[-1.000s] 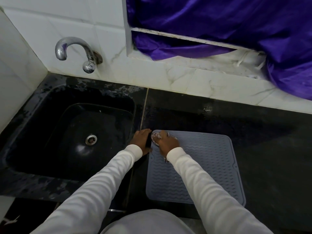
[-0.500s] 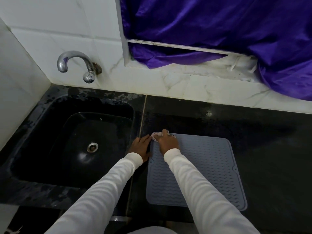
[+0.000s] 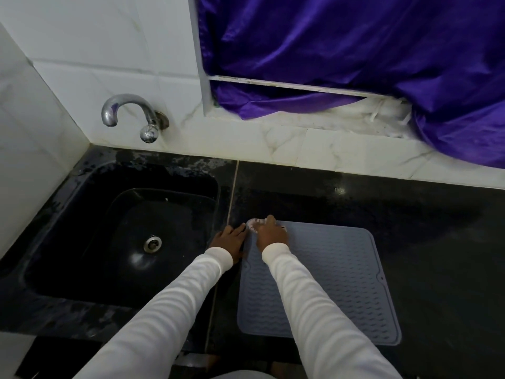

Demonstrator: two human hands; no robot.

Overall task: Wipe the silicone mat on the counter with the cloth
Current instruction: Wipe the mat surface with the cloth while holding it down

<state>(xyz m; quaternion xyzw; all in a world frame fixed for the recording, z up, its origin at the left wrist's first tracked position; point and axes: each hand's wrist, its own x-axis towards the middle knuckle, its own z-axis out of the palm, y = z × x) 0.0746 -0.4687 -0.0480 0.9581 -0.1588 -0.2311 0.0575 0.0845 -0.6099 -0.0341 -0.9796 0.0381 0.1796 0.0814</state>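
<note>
On the black desk (image 3: pixel 410 242), right of the sink (image 3: pixel 123 236), lies the grey silicone mat (image 3: pixel 341 283). At its 11 o'clock corner the right hand (image 3: pixel 272 233) presses a pale cloth (image 3: pixel 254 223), fingers curled over it. The left hand (image 3: pixel 228 240) rests flat, fingers straight, touching the mat's 9 o'clock edge.

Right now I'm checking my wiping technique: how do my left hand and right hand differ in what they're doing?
The right hand lies over the cloth at the far left corner of the silicone mat; the left hand holds nothing. The right hand is on the mat, the left hand rests flat on the black counter beside the mat's left edge. Both wear white sleeves and lie close together.
</note>
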